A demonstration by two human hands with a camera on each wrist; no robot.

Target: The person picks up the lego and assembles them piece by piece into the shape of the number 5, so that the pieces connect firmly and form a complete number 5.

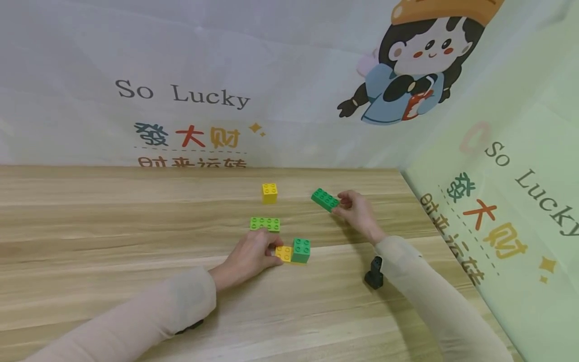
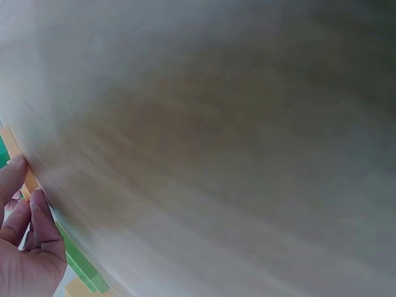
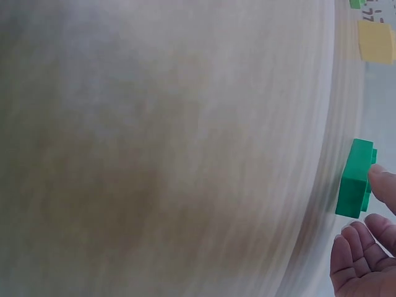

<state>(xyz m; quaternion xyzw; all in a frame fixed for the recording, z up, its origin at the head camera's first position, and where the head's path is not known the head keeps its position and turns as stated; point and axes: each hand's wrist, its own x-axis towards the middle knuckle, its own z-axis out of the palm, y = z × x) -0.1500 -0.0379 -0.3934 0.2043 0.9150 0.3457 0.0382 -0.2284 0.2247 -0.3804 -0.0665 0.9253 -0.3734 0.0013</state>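
My left hand (image 1: 253, 254) pinches the left end of a yellow toy building brick (image 1: 283, 253), thumb in front. On that brick's right part sits a green four-stud brick (image 1: 301, 250). Just beyond my left fingers lies a lime green brick (image 1: 265, 223), partly covered by them. My right hand (image 1: 357, 213) holds the near right end of a long dark green brick (image 1: 324, 199) between thumb and index finger. In the right wrist view, the other fingers stay apart from this green brick (image 3: 356, 179). In the left wrist view the left fingers (image 2: 40, 216) grip the yellow brick's edge (image 2: 30, 182).
A yellow four-stud block (image 1: 269, 193) stands farther back on the wooden table (image 1: 113, 226). Under the right sleeve is a small black object (image 1: 374, 274). Printed cloth (image 1: 294, 65) hangs behind the table and along its right side.
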